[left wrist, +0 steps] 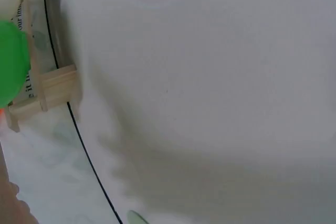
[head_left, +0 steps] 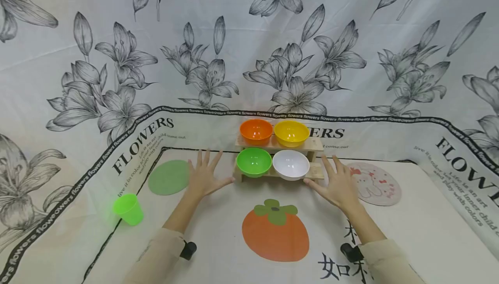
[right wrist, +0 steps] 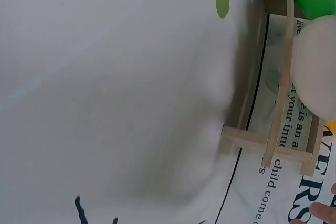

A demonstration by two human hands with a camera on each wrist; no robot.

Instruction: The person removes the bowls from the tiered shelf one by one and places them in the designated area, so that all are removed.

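Observation:
A two-step wooden rack (head_left: 316,170) carries an orange bowl (head_left: 256,132) and a yellow bowl (head_left: 292,133) on its upper step. On the lower step sit a green bowl (head_left: 254,162) and a white bowl (head_left: 291,165). To the left of the rack, my left hand (head_left: 205,175) is spread with straight fingers and holds nothing. My right hand (head_left: 336,184) is spread likewise at the rack's right end, its thumb near the white bowl; whether it touches the rack I cannot tell. Only some fingertips (right wrist: 323,212) show in the right wrist view.
A bright green cup (head_left: 129,209) stands at the left, slightly tilted in view. A round green mat (head_left: 169,177) lies beside the left hand, and a pink patterned mat (head_left: 375,184) beyond the right hand. Flower-printed cloth (head_left: 210,71) hangs behind; a printed persimmon (head_left: 275,236) marks the tablecloth.

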